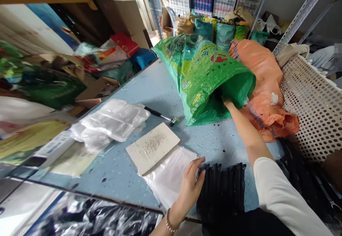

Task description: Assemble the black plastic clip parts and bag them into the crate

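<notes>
My right hand [227,102] was inside the green sack [203,77], its grip hidden, while my left hand [190,188] pinched a small shiny thing [197,174] beside the black stack [221,189].

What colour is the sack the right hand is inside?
The sack is bright green with red print; head view.
</notes>
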The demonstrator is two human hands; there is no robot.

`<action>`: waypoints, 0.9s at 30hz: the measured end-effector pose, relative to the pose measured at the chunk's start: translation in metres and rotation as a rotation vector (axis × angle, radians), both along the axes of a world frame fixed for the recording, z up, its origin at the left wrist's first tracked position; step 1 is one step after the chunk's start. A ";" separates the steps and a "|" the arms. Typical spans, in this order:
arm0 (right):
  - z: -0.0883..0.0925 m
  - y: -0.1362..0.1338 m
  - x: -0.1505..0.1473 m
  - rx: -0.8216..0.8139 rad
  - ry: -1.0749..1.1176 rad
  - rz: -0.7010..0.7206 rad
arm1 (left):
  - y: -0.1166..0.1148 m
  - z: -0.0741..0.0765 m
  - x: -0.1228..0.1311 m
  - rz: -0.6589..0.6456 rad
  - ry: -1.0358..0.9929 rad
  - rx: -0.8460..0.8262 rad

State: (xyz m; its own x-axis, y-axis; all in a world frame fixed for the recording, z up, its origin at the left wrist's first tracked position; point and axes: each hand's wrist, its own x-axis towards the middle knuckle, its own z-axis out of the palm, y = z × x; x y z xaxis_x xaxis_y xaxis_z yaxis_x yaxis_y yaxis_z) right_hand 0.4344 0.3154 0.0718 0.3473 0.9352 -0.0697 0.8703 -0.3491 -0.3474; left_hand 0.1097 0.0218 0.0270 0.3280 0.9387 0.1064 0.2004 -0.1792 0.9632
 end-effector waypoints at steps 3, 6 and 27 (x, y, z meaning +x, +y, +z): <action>0.014 0.005 -0.015 0.068 0.109 -0.065 | -0.004 0.002 -0.006 0.029 -0.028 -0.033; 0.021 -0.020 -0.023 0.144 0.201 -0.084 | 0.004 0.002 -0.016 0.079 -0.063 -0.052; 0.044 -0.311 -0.130 0.427 0.245 0.647 | -0.033 0.063 0.005 -0.117 -0.261 -0.271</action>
State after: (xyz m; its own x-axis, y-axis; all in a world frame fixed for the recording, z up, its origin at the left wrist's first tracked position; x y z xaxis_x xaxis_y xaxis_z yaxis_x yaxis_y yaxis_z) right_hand 0.3040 0.0046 0.1155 -0.2503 0.9086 0.3344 0.7364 0.4029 -0.5434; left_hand 0.1150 -0.0114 0.0901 0.4291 0.9021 -0.0461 -0.0646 0.0816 0.9946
